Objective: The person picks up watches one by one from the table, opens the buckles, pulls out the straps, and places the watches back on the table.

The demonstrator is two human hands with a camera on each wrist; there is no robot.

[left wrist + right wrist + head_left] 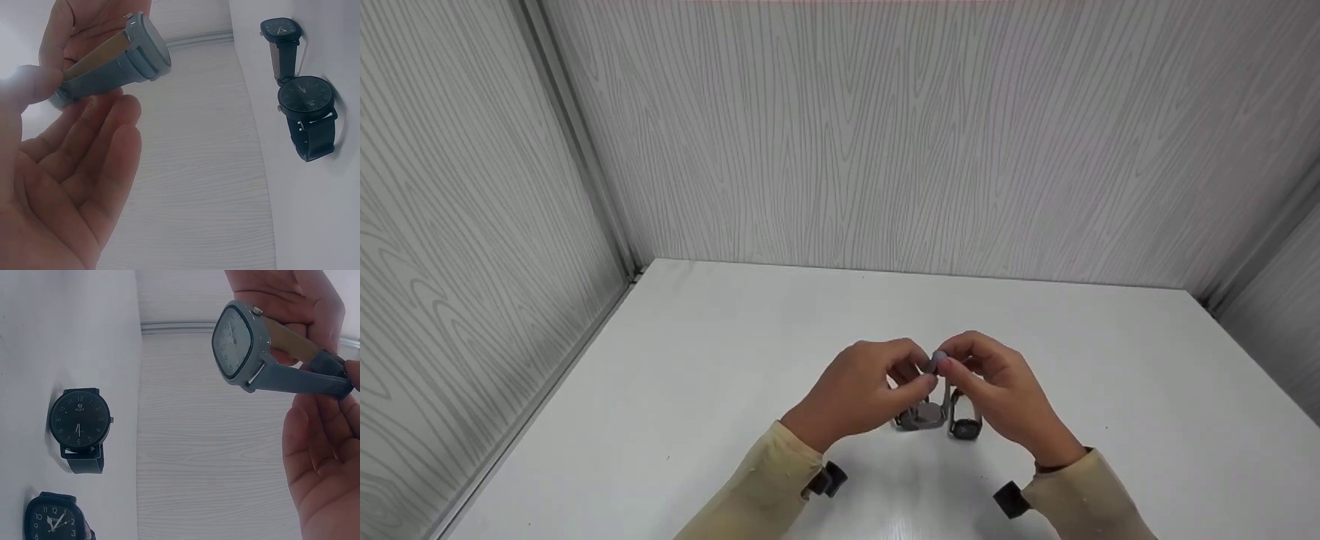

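Observation:
A grey-blue wristwatch (233, 342) with a pale, rounded-square dial hangs between the two hands, its strap looped closed and tan on the inside. My left hand (859, 386) pinches the strap end between thumb and fingers. From the other side, my right hand (997, 382) grips the same strap end with thumb and index finger. In the left wrist view the watch case (151, 48) tilts away from the fingers. The fingertips partly hide the strap's fastening.
Two black wristwatches stand on the white table (750, 330) below the hands: one with a round dial (80, 419), one with a squarish dial (53, 520). Wood-grain panels (840, 135) enclose the table at the back and sides.

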